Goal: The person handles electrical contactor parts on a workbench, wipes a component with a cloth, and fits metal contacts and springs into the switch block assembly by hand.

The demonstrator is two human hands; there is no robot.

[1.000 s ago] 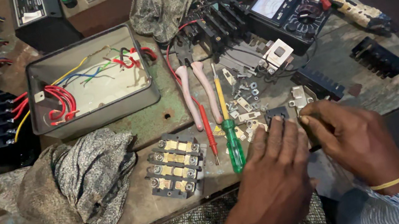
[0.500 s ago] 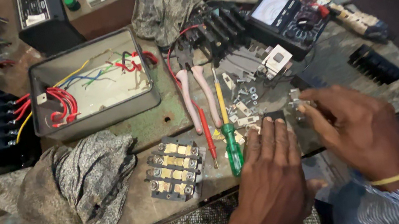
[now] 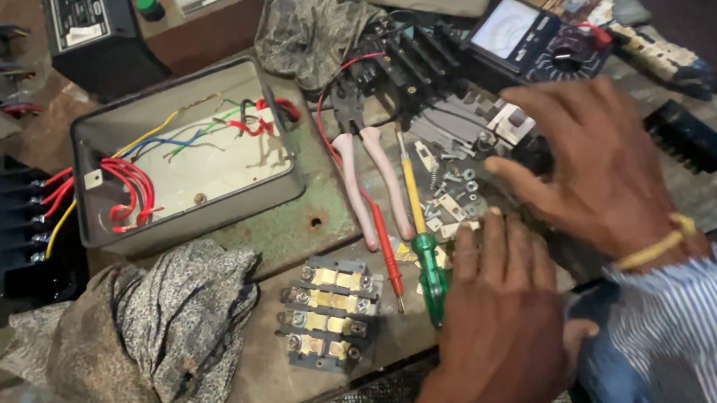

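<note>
- The left hand [image 3: 500,322] lies flat on the desk [image 3: 289,240], nearest of all, fingers [image 3: 502,242] straight and close together, holding nothing. Their tips touch the scatter of small screws and metal bits [image 3: 456,191].
- Just left of that hand lies the green-handled screwdriver [image 3: 424,253], long axis running straight away from the person, handle nearest. The left hand is the nearer one to it.
- Left of the screwdriver: a thin red probe [image 3: 385,250], then the brass terminal block [image 3: 330,312].
- Right of the screwdriver, the right hand [image 3: 594,161] hovers palm down, fingers spread and slightly curled, empty as far as I can see.
- Beyond the screwdriver's tip: pink-handled pliers [image 3: 368,172] and the multimeter [image 3: 533,38].
- Open room is scarce; the desk's front edge runs just under the left wrist.
</note>
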